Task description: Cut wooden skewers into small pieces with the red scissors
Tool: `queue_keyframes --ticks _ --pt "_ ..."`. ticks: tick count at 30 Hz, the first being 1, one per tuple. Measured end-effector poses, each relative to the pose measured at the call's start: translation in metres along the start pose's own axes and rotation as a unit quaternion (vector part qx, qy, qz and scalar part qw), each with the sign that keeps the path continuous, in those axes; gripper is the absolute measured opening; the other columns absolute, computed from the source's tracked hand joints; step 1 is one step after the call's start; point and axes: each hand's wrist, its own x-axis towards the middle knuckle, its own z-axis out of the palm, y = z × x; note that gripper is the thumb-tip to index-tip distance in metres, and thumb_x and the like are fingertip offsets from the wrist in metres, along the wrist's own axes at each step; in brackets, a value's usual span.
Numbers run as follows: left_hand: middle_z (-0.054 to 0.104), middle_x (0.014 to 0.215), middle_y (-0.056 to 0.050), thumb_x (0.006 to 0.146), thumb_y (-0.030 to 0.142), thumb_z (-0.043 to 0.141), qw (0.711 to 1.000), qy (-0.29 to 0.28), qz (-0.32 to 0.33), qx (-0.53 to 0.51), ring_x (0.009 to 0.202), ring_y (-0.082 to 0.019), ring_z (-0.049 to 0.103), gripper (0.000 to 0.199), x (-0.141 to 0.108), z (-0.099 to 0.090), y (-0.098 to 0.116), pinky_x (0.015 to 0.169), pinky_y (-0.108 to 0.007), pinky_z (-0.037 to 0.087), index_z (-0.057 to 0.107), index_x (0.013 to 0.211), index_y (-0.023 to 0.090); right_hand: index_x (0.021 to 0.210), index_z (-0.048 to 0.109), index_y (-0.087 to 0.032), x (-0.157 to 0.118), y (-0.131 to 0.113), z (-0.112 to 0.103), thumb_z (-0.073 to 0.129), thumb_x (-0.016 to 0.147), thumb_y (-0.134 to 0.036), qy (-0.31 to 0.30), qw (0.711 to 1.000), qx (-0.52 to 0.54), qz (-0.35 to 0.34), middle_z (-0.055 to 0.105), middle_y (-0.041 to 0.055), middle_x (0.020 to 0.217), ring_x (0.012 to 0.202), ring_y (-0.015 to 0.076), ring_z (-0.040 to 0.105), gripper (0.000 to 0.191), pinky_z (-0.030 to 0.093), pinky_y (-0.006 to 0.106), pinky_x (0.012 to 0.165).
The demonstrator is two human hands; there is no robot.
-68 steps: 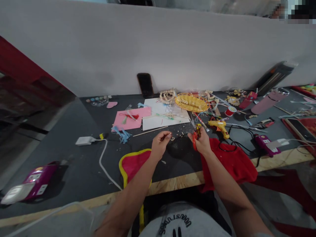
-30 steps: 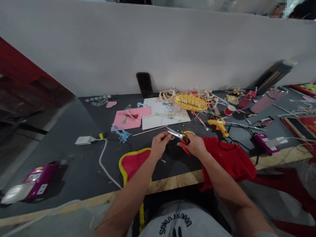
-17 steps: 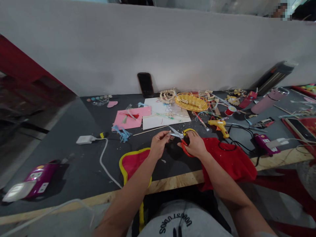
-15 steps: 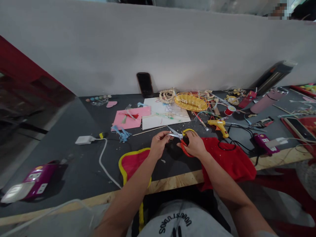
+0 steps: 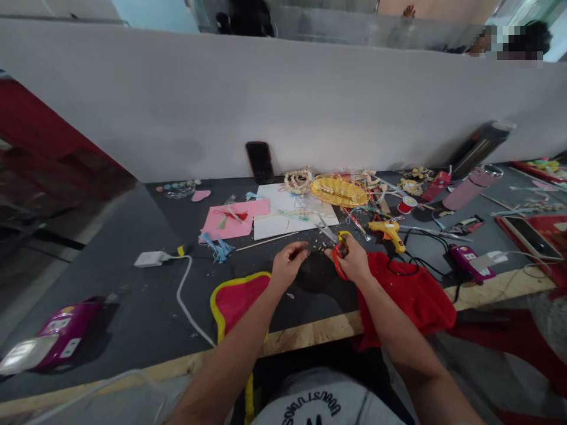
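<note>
My right hand (image 5: 353, 260) is closed around the red and yellow handles of a pair of scissors (image 5: 340, 262). Their blades are parted and point away over the edge of a white board (image 5: 292, 224). Left of the scissors, my left hand (image 5: 289, 261) is held above the dark table with its fingers curled in towards the thumb. Whatever they may hold is too small to make out. Several pale scraps (image 5: 323, 247) lie between the two hands. A pink pad with yellow edging (image 5: 239, 298) lies under my left forearm, and a red cloth (image 5: 407, 295) under my right.
A yellow basket (image 5: 340, 190), beaded strings (image 5: 297, 182) and a phone (image 5: 260, 161) are at the back. To the right are a yellow glue gun (image 5: 388, 231), a thread spool (image 5: 407, 204) and a pink bottle (image 5: 472, 189). A white cable (image 5: 181, 289) runs along the left.
The scissors have moved away from my left fingertips, to the right, with my right hand. The two hands are farther apart. The view has tilted up slightly.
</note>
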Motion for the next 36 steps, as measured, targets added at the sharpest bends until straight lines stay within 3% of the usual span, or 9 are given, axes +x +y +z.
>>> queue_keyframes --ticks 4,9,12,18,24,30,36 --pt "0.073 0.100 -0.007 0.083 0.030 0.055 0.984 -0.053 0.057 0.160 0.086 -0.021 0.066 0.027 -0.002 0.005 0.009 0.078 -0.031 0.050 0.070 0.102 0.018 0.081 0.050 -0.022 0.007 0.006 -0.004 0.061 0.075 -0.054 0.047 0.997 0.047 0.037 0.052 -0.0039 0.069 0.057 0.0124 0.044 0.034 0.038 0.026 0.055" --pt "0.068 0.114 -0.009 0.085 0.021 0.051 0.914 -0.167 0.080 0.361 0.106 -0.023 0.062 0.033 0.021 0.020 0.034 0.093 -0.031 0.044 0.065 0.115 0.020 0.079 0.049 -0.023 0.012 0.010 0.002 0.062 0.073 -0.049 0.069 0.995 0.073 0.024 0.051 -0.0045 0.066 0.056 0.0123 0.044 0.030 0.038 0.025 0.053" --pt "0.066 0.118 -0.011 0.088 0.018 0.045 0.884 -0.177 0.073 0.427 0.111 -0.023 0.060 0.035 0.050 0.034 0.043 0.097 -0.031 0.040 0.062 0.119 0.018 0.080 0.050 -0.023 0.014 0.011 0.006 0.062 0.074 -0.047 0.074 0.994 0.086 0.012 0.052 -0.0048 0.066 0.057 0.0121 0.044 0.028 0.038 0.024 0.053" --pt "0.067 0.111 -0.012 0.084 0.022 0.054 0.854 -0.177 0.046 0.486 0.106 -0.026 0.062 0.021 0.089 0.059 0.037 0.085 -0.032 0.044 0.067 0.101 0.020 0.082 0.050 -0.023 0.016 0.016 0.011 0.062 0.075 -0.046 0.082 0.991 0.107 0.004 0.054 -0.0043 0.069 0.059 0.0125 0.048 0.027 0.040 0.024 0.055" --pt "0.071 0.099 -0.014 0.082 0.020 0.052 0.842 -0.188 0.025 0.504 0.095 -0.028 0.066 0.016 0.100 0.062 0.030 0.074 -0.034 0.045 0.068 0.088 0.019 0.086 0.052 -0.022 0.017 0.019 0.017 0.064 0.073 -0.043 0.070 0.990 0.119 0.002 0.056 -0.0039 0.070 0.061 0.0134 0.051 0.028 0.041 0.025 0.057" --pt "0.070 0.105 -0.015 0.083 0.019 0.054 0.844 -0.183 0.021 0.503 0.102 -0.027 0.065 0.020 0.103 0.060 0.034 0.079 -0.033 0.044 0.065 0.099 0.018 0.083 0.051 -0.022 0.016 0.018 0.016 0.065 0.073 -0.047 0.067 0.991 0.118 -0.001 0.055 -0.0038 0.070 0.061 0.0134 0.049 0.030 0.041 0.025 0.056" --pt "0.071 0.086 -0.011 0.077 0.014 0.059 0.874 -0.172 0.018 0.455 0.092 -0.026 0.065 0.008 0.105 0.060 0.038 0.075 -0.032 0.042 0.064 0.072 0.018 0.083 0.051 -0.022 0.017 0.017 0.016 0.064 0.074 -0.047 0.074 0.991 0.112 -0.011 0.055 -0.0041 0.069 0.060 0.0131 0.050 0.029 0.041 0.025 0.055"
